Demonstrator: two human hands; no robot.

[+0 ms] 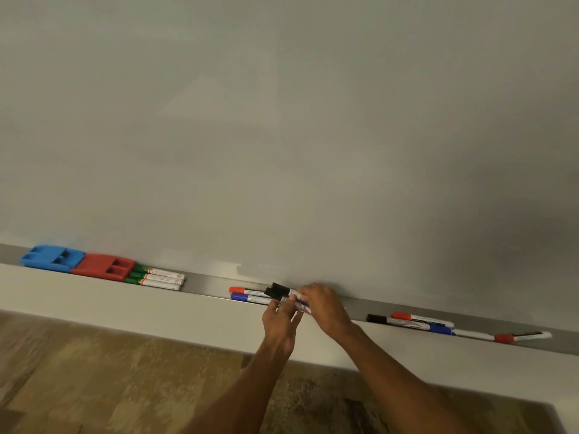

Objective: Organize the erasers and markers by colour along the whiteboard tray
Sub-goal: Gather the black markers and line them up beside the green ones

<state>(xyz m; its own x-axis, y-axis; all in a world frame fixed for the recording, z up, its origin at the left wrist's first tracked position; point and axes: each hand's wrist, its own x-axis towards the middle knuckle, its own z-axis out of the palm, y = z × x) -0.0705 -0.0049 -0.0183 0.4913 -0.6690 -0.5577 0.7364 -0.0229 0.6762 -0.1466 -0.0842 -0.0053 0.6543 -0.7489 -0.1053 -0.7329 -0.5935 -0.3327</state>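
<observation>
A blue eraser [51, 258] and a red eraser [105, 267] lie side by side at the left of the grey tray [206, 285]. Three green markers [156, 278] rest next to the red eraser. In the middle, a red-capped marker [238, 290] and a blue-capped marker [242, 297] lie in the tray. My right hand [324, 306] grips two black-capped markers [277, 291] just above them. My left hand [279, 324] is under the same bundle, fingertips on the barrels. Further right lie a black marker [377, 318], a red one [404, 316], a blue one [441, 330] and another red one [504, 338].
The whiteboard [282, 136] fills the view above the tray. A pale ledge [156, 311] runs below the tray front. A brown patterned floor [94, 380] shows underneath.
</observation>
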